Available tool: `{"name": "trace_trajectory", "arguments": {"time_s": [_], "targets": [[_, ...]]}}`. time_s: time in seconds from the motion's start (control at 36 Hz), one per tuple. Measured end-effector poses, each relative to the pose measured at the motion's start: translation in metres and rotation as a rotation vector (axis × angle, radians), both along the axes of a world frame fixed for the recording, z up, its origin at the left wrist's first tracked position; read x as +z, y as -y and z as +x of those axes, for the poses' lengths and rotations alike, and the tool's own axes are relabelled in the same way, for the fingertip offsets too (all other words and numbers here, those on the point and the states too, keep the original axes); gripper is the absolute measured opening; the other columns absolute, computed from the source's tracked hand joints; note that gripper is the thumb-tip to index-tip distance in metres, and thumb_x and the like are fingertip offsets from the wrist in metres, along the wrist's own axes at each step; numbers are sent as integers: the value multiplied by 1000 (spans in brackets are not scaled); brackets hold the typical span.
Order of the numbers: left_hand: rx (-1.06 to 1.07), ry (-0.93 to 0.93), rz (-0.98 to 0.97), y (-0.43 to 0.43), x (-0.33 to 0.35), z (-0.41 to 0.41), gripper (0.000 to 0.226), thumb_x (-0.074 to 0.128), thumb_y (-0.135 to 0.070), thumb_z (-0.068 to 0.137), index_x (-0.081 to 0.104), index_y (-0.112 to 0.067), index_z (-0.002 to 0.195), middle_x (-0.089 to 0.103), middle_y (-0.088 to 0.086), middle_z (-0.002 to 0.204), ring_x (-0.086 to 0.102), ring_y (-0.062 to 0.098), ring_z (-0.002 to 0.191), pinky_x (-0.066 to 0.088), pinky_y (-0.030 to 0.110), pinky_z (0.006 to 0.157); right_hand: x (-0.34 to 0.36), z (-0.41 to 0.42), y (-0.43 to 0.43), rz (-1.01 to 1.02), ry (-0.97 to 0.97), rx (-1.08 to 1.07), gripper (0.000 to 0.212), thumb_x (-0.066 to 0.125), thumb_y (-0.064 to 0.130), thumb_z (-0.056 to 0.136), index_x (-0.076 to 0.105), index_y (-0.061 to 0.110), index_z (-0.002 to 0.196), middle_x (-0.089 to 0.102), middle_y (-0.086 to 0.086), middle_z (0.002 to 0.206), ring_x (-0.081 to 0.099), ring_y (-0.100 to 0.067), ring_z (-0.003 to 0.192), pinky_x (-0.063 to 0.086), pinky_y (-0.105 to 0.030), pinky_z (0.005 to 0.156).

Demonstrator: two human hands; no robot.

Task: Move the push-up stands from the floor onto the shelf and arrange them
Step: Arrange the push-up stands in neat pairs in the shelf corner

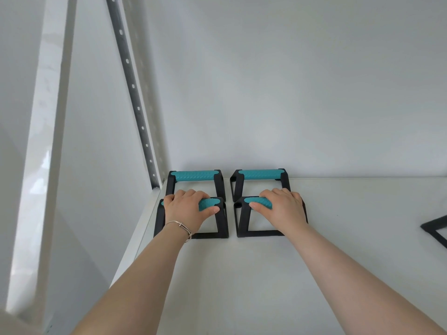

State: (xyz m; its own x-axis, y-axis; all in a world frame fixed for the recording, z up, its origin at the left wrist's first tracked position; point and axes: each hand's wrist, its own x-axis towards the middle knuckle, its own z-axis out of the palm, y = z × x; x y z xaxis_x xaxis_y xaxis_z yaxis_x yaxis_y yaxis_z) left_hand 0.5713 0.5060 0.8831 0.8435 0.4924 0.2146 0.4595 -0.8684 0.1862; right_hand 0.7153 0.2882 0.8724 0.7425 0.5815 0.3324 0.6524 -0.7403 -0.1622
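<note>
On the white shelf (314,238) we see four push-up stands in a two-by-two block near the back-left corner. Left hand (187,209) is wrapped around the front-left stand (222,223) by its teal grip. Behind it: rear-left stand (194,176), rear-right stand (260,174). Right hand (281,207) is closed over the front-right stand (243,221).
</note>
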Motion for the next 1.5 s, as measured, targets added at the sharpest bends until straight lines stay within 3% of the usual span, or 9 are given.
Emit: {"name": "trace_trajectory", "arguments": {"time_s": [0.39,0.5,0.58,0.72,0.89,1.06,1.19,1.31,1.5], "targets": [[-23,-40,23,0,2,-1,52,35,-76,84,53,-43,120,60,-12,115,47,19,115,27,45,104,3,-3,1,-70,4,-16,66,18,77,83,59,34,110,58,12,96,50,-17,98,33,-35,88],[-17,-69,8,1,5,-2,54,33,-76,84,53,-42,121,59,-10,118,45,20,122,13,57,115,5,-6,0,-68,-16,-21,62,25,74,87,57,31,118,63,9,108,52,-18,106,33,-35,98],[14,-49,-31,6,7,-5,58,36,-74,84,48,-41,131,55,-8,131,40,21,132,1,61,115,3,-8,0,0,-28,-36,61,37,72,88,53,27,127,62,5,121,50,-20,118,30,-38,109],[50,-40,-39,18,6,-8,62,36,-68,89,39,-36,141,41,-6,149,18,23,147,-3,61,116,0,-8,4,96,-2,-50,64,46,64,90,49,19,135,57,-2,134,44,-23,130,26,-40,115],[77,-7,-37,28,6,-6,59,29,-61,95,36,-31,145,36,-5,153,14,22,148,1,58,118,2,-6,11,106,-27,-53,60,44,58,94,46,18,139,52,-3,141,40,-23,135,22,-42,117],[120,3,-51,4,29,19,57,30,-56,96,33,-30,147,27,-1,158,13,24,148,10,57,118,26,28,2,100,-31,22,56,46,55,95,51,18,136,54,-2,137,45,-23,130,30,-37,111],[279,-34,-209,-42,41,43,56,38,-58,94,30,-39,146,15,-1,160,14,35,145,26,61,110,42,65,-23,-6,-106,-6,55,40,60,94,44,31,141,42,1,149,34,-25,137,29,-51,112],[269,-105,-311,-78,35,58,55,43,-51,96,31,-37,148,10,6,160,32,42,136,34,51,111,42,89,-43,-121,-250,-40,51,34,59,97,33,44,146,29,5,157,17,-31,145,22,-61,111],[185,-61,-314,-93,25,68,45,57,-24,94,51,-26,139,46,10,137,55,30,113,46,36,96,24,104,-54,-117,-345,-68,45,34,56,99,44,43,140,50,-2,137,35,-34,127,43,-50,98]]}}
